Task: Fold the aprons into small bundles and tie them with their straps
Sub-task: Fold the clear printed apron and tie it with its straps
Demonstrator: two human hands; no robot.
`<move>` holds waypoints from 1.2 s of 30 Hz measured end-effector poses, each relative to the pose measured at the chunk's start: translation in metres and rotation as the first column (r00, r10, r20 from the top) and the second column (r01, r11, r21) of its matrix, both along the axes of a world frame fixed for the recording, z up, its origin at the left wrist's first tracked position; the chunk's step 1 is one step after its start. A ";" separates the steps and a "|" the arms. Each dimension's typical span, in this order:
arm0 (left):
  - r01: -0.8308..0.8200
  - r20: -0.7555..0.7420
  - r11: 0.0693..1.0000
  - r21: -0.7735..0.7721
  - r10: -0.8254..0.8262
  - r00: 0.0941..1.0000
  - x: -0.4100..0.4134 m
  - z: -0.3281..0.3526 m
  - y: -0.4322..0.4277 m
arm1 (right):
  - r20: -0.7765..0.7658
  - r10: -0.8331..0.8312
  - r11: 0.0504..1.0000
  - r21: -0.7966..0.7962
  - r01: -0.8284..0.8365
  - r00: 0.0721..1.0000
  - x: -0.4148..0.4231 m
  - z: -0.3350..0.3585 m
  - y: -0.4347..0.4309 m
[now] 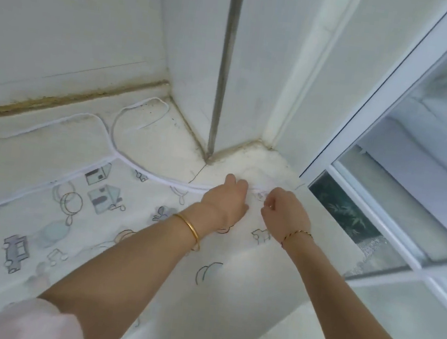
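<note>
A white apron [73, 223] printed with small houses, cars and circles lies spread flat over a white counter [164, 133]. Its white strap [127, 116] loops across the counter toward the back wall and runs along the apron's far edge. My left hand [226, 201] lies on the apron's far right corner, fingers curled over the edge where the strap arrives. Just to its right, my right hand [285, 211] pinches the same corner of the apron. What lies between the fingers is mostly hidden.
The counter ends at a tiled wall [65, 20] with a stained seam at the back and a grey-edged wall corner [225, 70]. A white-framed sliding window [391, 134] stands at the right. The counter's front edge drops off at lower right.
</note>
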State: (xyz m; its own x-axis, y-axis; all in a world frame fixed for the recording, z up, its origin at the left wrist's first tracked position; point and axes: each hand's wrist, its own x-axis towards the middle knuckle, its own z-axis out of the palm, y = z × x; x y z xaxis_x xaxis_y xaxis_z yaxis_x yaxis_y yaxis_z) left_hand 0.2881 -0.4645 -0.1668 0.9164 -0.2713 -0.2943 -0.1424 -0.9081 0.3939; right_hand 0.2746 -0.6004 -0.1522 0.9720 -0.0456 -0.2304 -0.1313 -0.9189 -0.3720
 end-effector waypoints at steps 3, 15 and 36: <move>-0.047 -0.078 0.996 0.074 0.053 0.996 0.011 -0.001 -0.024 | -0.031 -0.083 0.995 -0.056 0.081 0.996 0.014 -0.009 -0.042; -0.166 -0.122 0.967 0.194 0.191 0.974 0.004 -0.002 -0.076 | -0.044 -0.057 0.961 0.269 0.067 0.997 0.059 -0.044 -0.088; -0.023 -0.433 0.968 0.250 0.133 0.891 0.041 0.054 -0.055 | 0.477 0.212 0.938 0.144 -0.314 0.853 0.129 0.024 -0.092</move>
